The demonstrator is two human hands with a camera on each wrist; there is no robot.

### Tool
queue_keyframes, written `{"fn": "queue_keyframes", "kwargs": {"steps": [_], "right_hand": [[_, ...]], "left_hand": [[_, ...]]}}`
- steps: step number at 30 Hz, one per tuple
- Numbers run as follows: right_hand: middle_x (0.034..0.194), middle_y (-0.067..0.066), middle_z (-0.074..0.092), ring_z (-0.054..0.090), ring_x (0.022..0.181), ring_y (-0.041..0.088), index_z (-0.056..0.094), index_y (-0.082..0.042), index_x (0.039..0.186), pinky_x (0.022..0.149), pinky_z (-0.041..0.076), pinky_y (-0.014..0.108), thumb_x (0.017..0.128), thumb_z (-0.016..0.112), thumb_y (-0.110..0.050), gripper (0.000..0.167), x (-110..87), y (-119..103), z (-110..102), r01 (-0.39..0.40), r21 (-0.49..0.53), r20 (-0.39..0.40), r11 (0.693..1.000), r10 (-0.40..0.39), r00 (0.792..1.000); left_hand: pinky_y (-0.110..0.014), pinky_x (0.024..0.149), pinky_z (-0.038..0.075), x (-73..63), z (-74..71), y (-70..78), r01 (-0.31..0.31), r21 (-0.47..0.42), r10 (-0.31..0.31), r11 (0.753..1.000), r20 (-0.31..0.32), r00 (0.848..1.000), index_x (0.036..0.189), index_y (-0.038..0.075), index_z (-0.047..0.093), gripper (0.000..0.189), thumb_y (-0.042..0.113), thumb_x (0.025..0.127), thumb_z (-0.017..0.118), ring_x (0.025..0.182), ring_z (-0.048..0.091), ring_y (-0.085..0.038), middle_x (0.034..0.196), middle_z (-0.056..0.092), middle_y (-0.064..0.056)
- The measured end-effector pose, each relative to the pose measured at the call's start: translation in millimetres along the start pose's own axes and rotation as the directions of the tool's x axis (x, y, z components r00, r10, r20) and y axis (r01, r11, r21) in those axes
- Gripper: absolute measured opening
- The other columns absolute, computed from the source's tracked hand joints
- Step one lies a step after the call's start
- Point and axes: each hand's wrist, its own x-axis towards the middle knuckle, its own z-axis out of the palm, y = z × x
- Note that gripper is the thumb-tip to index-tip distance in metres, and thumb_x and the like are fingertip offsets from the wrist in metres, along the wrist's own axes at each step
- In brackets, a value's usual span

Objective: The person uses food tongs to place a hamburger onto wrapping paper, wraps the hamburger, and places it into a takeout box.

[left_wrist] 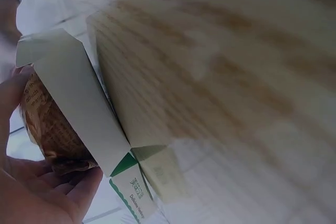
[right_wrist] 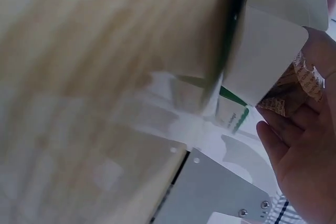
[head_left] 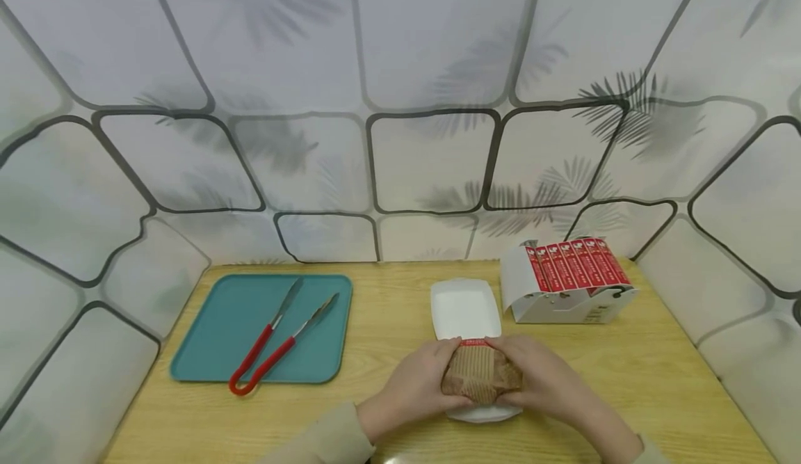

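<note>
A burger wrapped in brown printed paper is held between both hands, over the near half of a white clamshell box. The box's lid lies folded back behind it. My left hand grips the wrapped burger's left side, and my right hand grips the right side, thumbs nearest me. In the left wrist view the wrapper sits against the fingers, beside a white box wall with green printing lower down. The right wrist view shows fingers under the wrapped burger; its underside is partly hidden.
On the left, red-handled tongs lie across a teal tray, handle end over its near edge. At the back right stands a white cardboard holder with several red packets. Patterned walls border the wooden table.
</note>
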Motion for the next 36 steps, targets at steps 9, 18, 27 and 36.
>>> {"fn": "queue_keyframes", "kwargs": {"steps": [9,18,27,36], "right_hand": [[0.135,0.011,0.072,0.07,0.12,0.033,0.059,-0.003,0.147,0.102,0.06,0.056,0.067,0.101,-0.036,0.096,-6.9,1,8,-0.006,-0.029,0.016,1.0,0.007,1.0],[0.144,0.006,0.068,0.068,0.128,0.031,0.055,-0.01,0.154,0.105,0.059,0.054,0.079,0.095,-0.036,0.088,-10.6,8,-8,-0.068,0.134,0.131,0.989,0.05,0.99],[0.143,0.013,0.069,0.067,0.127,0.038,0.058,-0.007,0.151,0.106,0.056,0.059,0.078,0.094,-0.025,0.083,-11.2,12,-9,-0.051,0.125,0.121,0.991,0.036,0.992],[0.138,0.015,0.072,0.07,0.122,0.037,0.061,0.001,0.146,0.103,0.059,0.057,0.072,0.097,-0.024,0.086,-4.5,4,-4,-0.045,0.045,0.12,0.998,0.039,0.992]], "left_hand": [[-0.03,0.115,0.054,-3.2,-5.4,-7.8,-0.09,0.041,0.086,0.995,0.088,0.992,0.16,0.004,0.044,0.092,0.057,0.093,0.078,0.14,0.059,-0.017,0.155,0.057,-0.007],[-0.032,0.117,0.053,-4.0,-13.4,-13.9,-0.157,0.103,0.136,0.982,0.184,0.973,0.162,0.001,0.039,0.085,0.04,0.093,0.069,0.146,0.055,-0.024,0.162,0.05,-0.013],[-0.031,0.115,0.054,-4.1,-13.6,-12.5,-0.16,0.133,0.135,0.978,0.18,0.974,0.161,0.001,0.042,0.078,0.03,0.094,0.07,0.144,0.058,-0.023,0.16,0.053,-0.013],[-0.03,0.114,0.055,-1.2,-11.2,-7.8,-0.114,0.132,0.097,0.985,0.133,0.986,0.158,0.002,0.048,0.073,0.033,0.098,0.076,0.139,0.062,-0.021,0.155,0.06,-0.01]]}}
